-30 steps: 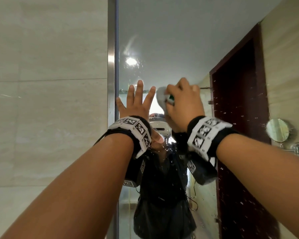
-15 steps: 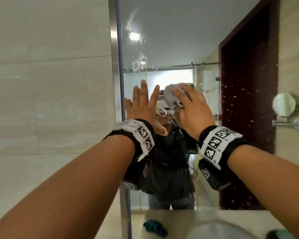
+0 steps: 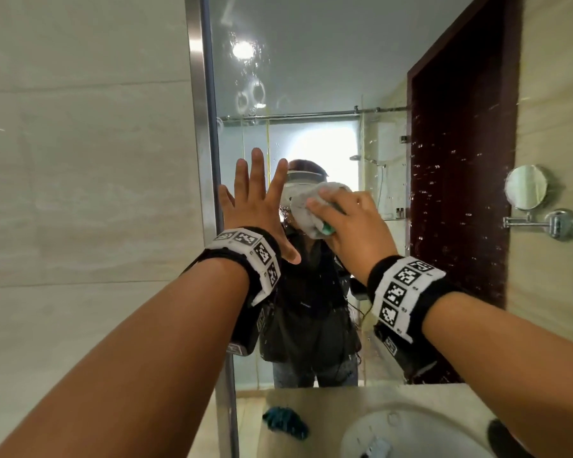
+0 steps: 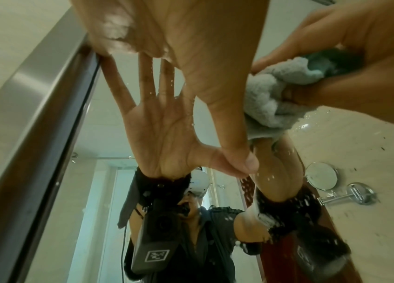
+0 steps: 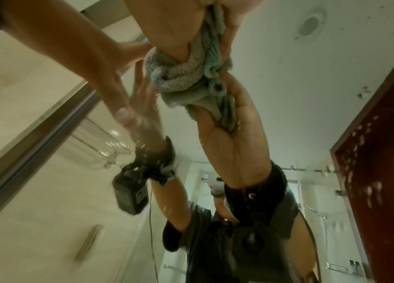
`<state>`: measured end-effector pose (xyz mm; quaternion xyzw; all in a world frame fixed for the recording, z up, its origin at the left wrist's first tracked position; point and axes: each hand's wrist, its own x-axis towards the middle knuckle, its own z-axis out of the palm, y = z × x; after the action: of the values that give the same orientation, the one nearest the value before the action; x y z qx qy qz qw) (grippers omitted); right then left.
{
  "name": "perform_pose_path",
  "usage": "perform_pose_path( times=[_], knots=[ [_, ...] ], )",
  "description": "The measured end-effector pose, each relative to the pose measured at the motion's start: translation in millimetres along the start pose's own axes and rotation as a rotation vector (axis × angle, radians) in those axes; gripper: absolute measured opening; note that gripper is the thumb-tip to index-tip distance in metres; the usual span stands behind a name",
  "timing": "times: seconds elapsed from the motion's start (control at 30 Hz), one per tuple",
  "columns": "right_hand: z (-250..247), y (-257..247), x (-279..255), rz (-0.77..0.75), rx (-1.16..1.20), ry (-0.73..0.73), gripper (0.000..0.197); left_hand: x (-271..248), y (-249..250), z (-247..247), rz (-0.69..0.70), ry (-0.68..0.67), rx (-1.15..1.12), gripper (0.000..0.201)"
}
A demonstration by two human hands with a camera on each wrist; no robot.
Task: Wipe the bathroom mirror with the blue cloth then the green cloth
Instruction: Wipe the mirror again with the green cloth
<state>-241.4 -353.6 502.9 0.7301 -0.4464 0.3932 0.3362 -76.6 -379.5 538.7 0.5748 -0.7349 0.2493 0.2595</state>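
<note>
Down comes your right hand (image 3: 351,223) from a second ago, its fingers curled round the bunched pale grey-green terry cloth (image 3: 306,209) and pressing it on the wet, droplet-speckled bathroom mirror (image 3: 328,77). Your left hand (image 3: 255,206) lies flat on the glass just beside it, fingers spread wide, holding nothing. Below, a dark teal-blue crumpled cloth (image 3: 285,423) sits on the beige counter (image 3: 311,399) beside the white basin (image 3: 407,431).
</note>
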Motion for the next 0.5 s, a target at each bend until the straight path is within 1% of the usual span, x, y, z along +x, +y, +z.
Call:
perform_pose_path(
  times=[0.03, 0.1, 0.2, 0.23, 0.27, 0.3, 0.33, 0.4, 0.43, 0.47, 0.5],
  knots=[
    [-6.1, 2.8, 3.5, -0.01, -0.004, -0.011, 0.059, 0.1, -0.1, 0.4, -0.003, 0.003, 0.005, 0.156],
    [-17.6, 9.4, 18.3, 0.047, 0.004, -0.005, 0.049, 0.2, 0.1, 0.1, -0.004, 0.002, 0.011, 0.156],
    [-22.9, 14.9, 35.1, 0.166, 0.099, 0.194, 0.038, -0.6, -0.1, -0.6, 0.0, -0.005, 0.007, 0.156],
    [-18.8, 13.4, 34.7, 0.188, 0.133, 0.205, 0.037, -0.3, -0.4, -0.4, -0.002, -0.009, 0.007, 0.156],
    [-14.1, 11.6, 30.4, 0.188, 0.135, 0.181, 0.037, -0.1, -0.4, -0.1, -0.004, -0.013, 0.008, 0.156],
    [-9.0, 8.6, 23.4, 0.161, 0.104, 0.13, 0.039, 0.0, -0.1, 0.1, -0.006, -0.015, 0.011, 0.156],
    [-4.5, 4.0, 14.6, 0.096, 0.041, 0.069, 0.046, 0.2, 0.1, 0.0, -0.008, -0.014, 0.018, 0.156],
    [4.2, 2.2, -4.3, -0.086, -0.077, 0.001, 0.063, 0.1, 0.9, 0.2, -0.013, -0.012, 0.03, 0.156],
    [4.0, 6.3, -7.4, -0.153, -0.108, -0.016, 0.067, 0.2, 0.9, 0.6, -0.015, -0.01, 0.029, 0.156],
    [-1.9, 10.0, -4.2, -0.186, -0.118, -0.033, 0.067, 0.4, 0.8, 1.0, -0.015, -0.008, 0.027, 0.157],
    [-9.5, 13.5, 2.9, -0.17, -0.107, -0.039, 0.062, 0.6, 0.4, 0.9, -0.014, -0.006, 0.024, 0.157]
  ],
)
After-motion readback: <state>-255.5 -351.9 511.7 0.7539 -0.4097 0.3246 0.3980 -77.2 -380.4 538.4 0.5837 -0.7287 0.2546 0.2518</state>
